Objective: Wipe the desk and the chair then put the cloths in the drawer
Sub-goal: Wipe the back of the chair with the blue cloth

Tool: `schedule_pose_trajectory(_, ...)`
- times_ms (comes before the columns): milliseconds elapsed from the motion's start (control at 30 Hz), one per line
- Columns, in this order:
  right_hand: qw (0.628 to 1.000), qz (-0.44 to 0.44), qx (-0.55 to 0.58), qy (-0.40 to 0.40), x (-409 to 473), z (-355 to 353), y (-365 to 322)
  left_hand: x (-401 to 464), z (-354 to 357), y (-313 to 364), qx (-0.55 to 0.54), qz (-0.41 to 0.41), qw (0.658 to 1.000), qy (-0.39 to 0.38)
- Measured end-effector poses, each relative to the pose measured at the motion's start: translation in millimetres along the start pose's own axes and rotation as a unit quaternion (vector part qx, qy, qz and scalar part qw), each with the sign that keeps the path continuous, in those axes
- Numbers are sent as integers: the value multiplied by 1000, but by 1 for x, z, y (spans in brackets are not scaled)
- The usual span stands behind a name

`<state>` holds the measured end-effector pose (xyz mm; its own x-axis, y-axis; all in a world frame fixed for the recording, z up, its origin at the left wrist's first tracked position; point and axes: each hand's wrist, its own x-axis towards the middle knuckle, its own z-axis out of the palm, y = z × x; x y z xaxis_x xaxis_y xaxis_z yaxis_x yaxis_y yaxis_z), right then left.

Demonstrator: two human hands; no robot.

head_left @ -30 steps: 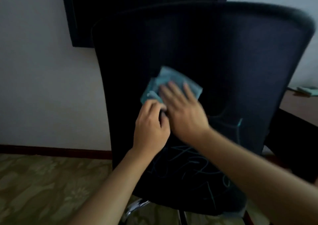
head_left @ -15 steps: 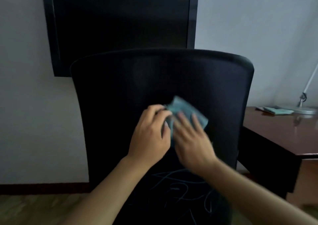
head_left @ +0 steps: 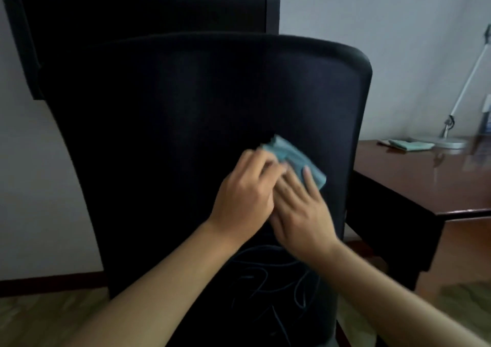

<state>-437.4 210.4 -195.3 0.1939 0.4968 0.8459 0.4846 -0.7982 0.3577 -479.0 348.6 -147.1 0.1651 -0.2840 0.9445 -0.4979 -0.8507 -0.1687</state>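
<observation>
A black office chair (head_left: 186,134) fills the middle of the view, its backrest facing me. Both hands press a folded teal cloth (head_left: 289,158) against the right part of the backrest. My left hand (head_left: 247,195) grips the cloth's left edge with curled fingers. My right hand (head_left: 300,208) lies flat on the cloth, fingers spread over it. A second teal cloth (head_left: 410,144) lies on the dark brown desk (head_left: 425,184) at the right.
A white desk lamp (head_left: 451,139) stands on the desk beyond the second cloth. A dark panel (head_left: 132,6) hangs on the wall behind the chair. Patterned carpet (head_left: 39,317) covers the floor at the lower left.
My view has shifted so the chair back looks larger and the desk shows more. Both hands and the cloth slid rightward across the backrest.
</observation>
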Motion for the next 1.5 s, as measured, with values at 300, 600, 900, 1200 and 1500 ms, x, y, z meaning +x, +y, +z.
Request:
schedule_pose_trajectory(300,999,-3,-23,31,42,-30,62,33,-1,8,-19,18,999,-23)
schedule_pose_trajectory(600,997,33,27,-60,-100,26,-1,-69,27,42,14,32,979,-200)
schedule_pose_trajectory(900,996,-41,58,49,12,8,49,-3,4,10,-14,-51,995,-85)
schedule_pose_trajectory(1200,991,-81,72,-80,-107,54,-53,-129,-10,15,9,-110,950,-293)
schedule_pose_trajectory(1500,992,-61,92,68,0,41,-17,-49,-22,-8,12,-180,973,-141)
